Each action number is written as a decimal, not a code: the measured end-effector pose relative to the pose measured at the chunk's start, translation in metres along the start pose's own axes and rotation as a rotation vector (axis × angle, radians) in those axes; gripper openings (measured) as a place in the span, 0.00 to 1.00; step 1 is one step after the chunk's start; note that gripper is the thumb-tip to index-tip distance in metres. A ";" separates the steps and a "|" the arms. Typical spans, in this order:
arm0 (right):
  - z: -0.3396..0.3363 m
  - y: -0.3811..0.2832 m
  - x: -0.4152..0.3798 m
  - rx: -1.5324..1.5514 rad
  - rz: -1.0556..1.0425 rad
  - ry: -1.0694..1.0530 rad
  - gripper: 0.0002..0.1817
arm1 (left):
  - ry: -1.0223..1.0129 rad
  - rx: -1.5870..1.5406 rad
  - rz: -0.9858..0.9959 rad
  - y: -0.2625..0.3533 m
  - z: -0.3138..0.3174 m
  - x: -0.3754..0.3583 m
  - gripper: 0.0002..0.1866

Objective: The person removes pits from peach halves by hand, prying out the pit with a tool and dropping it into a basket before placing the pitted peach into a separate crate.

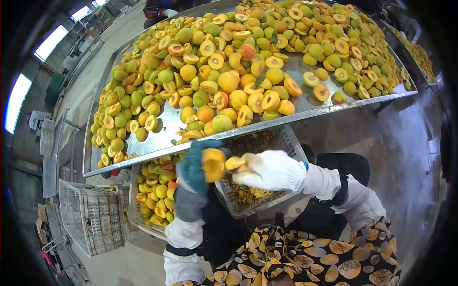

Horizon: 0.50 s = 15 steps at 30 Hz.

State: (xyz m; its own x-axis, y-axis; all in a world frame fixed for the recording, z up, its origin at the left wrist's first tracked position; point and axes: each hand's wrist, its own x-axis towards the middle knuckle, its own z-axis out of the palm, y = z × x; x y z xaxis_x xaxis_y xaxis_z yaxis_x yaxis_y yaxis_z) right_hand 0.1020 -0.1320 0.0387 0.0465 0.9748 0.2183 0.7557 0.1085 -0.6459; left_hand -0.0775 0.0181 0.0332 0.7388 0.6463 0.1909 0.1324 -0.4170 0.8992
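My left hand (193,167), in a dark teal glove, is closed around a yellow peach half (213,165) with its hollowed cut face turned to the right. Close beside it, my right hand (274,171) wears a white knit glove with its fingers pinched together. A yellow piece of peach (234,164) shows at those fingertips; I cannot tell whether a small tool is also in them. Both hands are just below the front edge of the metal table (305,113), over a grey crate (298,143) of pits and scraps.
Halved and whole peaches (229,81) are heaped across the table. Peach halves fill a crate (134,209) at my left, near several stacked crates (90,214). Another person's sleeve (155,8) shows at the far edge. A second peach-covered table (414,50) stands at right.
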 end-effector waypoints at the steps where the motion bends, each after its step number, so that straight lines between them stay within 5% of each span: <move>1: 0.003 0.008 -0.002 -0.065 -0.045 0.072 0.22 | 0.062 0.053 -0.039 -0.013 -0.020 -0.005 0.17; 2: 0.005 0.017 -0.004 -0.130 -0.092 0.146 0.22 | 0.137 0.123 -0.100 -0.027 -0.043 -0.010 0.16; 5: 0.011 0.034 -0.011 -0.284 0.215 -0.189 0.25 | 0.223 0.605 -0.517 -0.055 -0.091 -0.015 0.14; 8: 0.024 0.054 -0.023 -0.320 0.352 -0.403 0.27 | 0.214 1.110 -0.209 -0.052 -0.082 0.017 0.15; 10: 0.022 0.053 -0.026 -0.327 0.342 -0.376 0.27 | 0.218 0.901 0.049 -0.056 -0.052 0.066 0.12; 12: 0.018 0.049 -0.026 -0.328 0.340 -0.339 0.27 | -0.034 0.893 0.307 -0.058 -0.025 0.114 0.13; 15: 0.013 0.057 -0.032 -0.339 0.347 -0.349 0.26 | -0.457 1.015 0.229 -0.068 -0.009 0.162 0.18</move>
State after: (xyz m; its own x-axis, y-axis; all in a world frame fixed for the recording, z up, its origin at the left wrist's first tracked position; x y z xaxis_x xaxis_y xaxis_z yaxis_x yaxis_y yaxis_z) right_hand 0.1347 -0.1541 -0.0144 0.1537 0.9548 -0.2544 0.9036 -0.2400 -0.3547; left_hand 0.0273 0.1564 0.0067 0.9589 0.2813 -0.0384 0.2836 -0.9550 0.0871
